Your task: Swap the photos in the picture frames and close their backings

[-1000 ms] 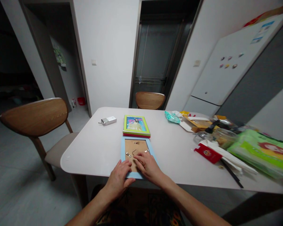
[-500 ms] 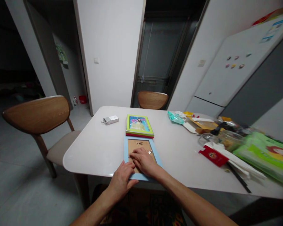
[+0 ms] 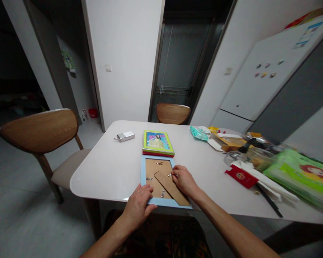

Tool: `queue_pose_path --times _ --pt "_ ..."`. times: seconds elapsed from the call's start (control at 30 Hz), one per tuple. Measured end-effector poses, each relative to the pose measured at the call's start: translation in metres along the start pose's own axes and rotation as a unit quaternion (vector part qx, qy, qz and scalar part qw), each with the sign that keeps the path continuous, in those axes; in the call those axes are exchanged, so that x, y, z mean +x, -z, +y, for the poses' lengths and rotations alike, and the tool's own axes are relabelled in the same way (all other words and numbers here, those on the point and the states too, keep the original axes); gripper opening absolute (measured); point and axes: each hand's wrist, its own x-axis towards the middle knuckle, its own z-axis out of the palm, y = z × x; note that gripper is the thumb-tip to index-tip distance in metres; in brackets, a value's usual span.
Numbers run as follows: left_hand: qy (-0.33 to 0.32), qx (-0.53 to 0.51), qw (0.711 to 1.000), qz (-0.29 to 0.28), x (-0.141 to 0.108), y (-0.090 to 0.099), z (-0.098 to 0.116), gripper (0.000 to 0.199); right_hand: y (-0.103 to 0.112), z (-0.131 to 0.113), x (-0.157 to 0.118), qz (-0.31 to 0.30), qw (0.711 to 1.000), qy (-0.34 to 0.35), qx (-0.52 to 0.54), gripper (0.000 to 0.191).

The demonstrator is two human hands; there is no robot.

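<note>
Light-blue rectangular photo frame [image 3: 168, 202]: back upward on the white table [image 3: 104, 168], between the hands.
Left hand [image 3: 138, 201]: half open, thumb spread, fingers resting on the frame's near-left border.
Right hand [image 3: 185, 181]: fingers bunched by the small silver metal clip [image 3: 169, 175]; cannot tell whether gripped.
Brown board stand leg [image 3: 172, 188]: slanting between both hands.

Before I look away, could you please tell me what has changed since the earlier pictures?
The right hand has moved rightward across the backing board, from near the left clip to the right clip, uncovering the stand. The left hand stays at the lower left of the blue frame; the green frame and silver device stay put.
</note>
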Motion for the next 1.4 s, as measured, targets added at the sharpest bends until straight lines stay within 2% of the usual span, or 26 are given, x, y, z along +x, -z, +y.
queue_pose_path --times 0.17,0.4,0.53,0.63,0.7,0.83,1.0,1.23,1.4 --pt "0.003 0.003 1.0 -0.002 0.0 0.002 0.003 0.02 -0.003 0.004 -0.005 0.024 1.0 -0.003 0.01 0.019" --pt "0.002 0.007 1.0 0.01 -0.003 -0.001 0.001 0.024 0.004 -0.004 0.005 0.012 1.0 -0.008 0.012 0.022" --pt "0.004 0.013 1.0 0.007 -0.003 -0.002 0.001 0.024 -0.001 -0.021 0.028 0.004 0.997 -0.075 0.009 0.026" --pt "0.009 0.008 1.0 0.002 -0.001 -0.001 0.003 0.024 -0.012 -0.03 0.048 -0.007 0.992 -0.13 -0.004 0.026" --pt "0.012 0.003 1.0 -0.001 0.0 0.0 0.004 0.024 -0.02 -0.034 0.058 -0.003 0.99 -0.142 -0.006 0.024" --pt "0.013 -0.001 1.0 -0.003 0.0 0.001 0.004 0.023 -0.03 -0.037 0.068 0.003 0.989 -0.151 -0.009 0.021" --pt "0.012 -0.006 1.0 -0.004 -0.001 0.001 0.003 0.023 -0.032 -0.035 0.068 0.023 0.987 -0.156 -0.016 0.023" --pt "0.009 -0.009 1.0 -0.005 0.0 0.002 0.003 0.02 -0.035 -0.037 0.07 0.011 0.994 -0.108 0.006 0.021" --pt "0.013 -0.008 1.0 -0.009 -0.001 0.003 0.005 0.018 -0.04 -0.032 0.076 0.01 0.991 -0.134 0.013 0.021"
